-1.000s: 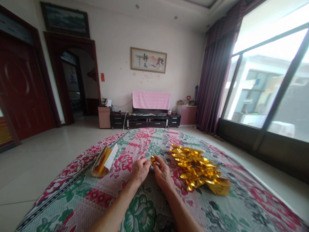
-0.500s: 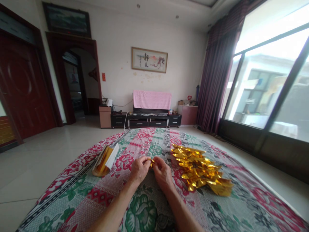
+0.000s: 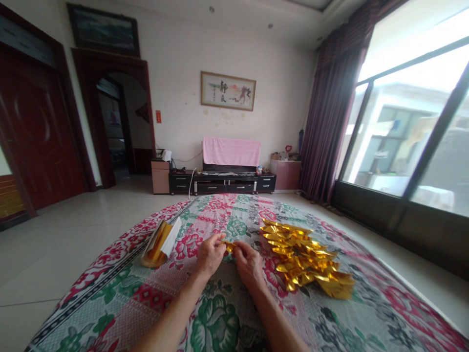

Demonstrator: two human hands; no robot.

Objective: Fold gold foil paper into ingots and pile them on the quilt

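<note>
Between my two hands is a small piece of gold foil paper point(image 3: 230, 247), held just above the flowered cloth. My left hand point(image 3: 211, 255) pinches its left end, and my right hand point(image 3: 249, 261) pinches the right end. Much of the piece is hidden by my fingers. To the right of my hands lie several folded gold foil pieces point(image 3: 300, 254) in an overlapping row, pointed at their ends. On the left rests a curled stack of gold and white paper sheets point(image 3: 161, 244).
A flowered cloth point(image 3: 216, 318) covers the round table. Beyond it stand a black low cabinet point(image 3: 212, 187) and a pink cloth point(image 3: 231, 151) draped over something. A purple curtain point(image 3: 326, 112) and large window are at the right, a dark red door point(image 3: 36, 117) at the left.
My hands have moved slightly apart, and more of the gold foil paper shows between them. The row of folded pieces and the curled stack stay where they were.
</note>
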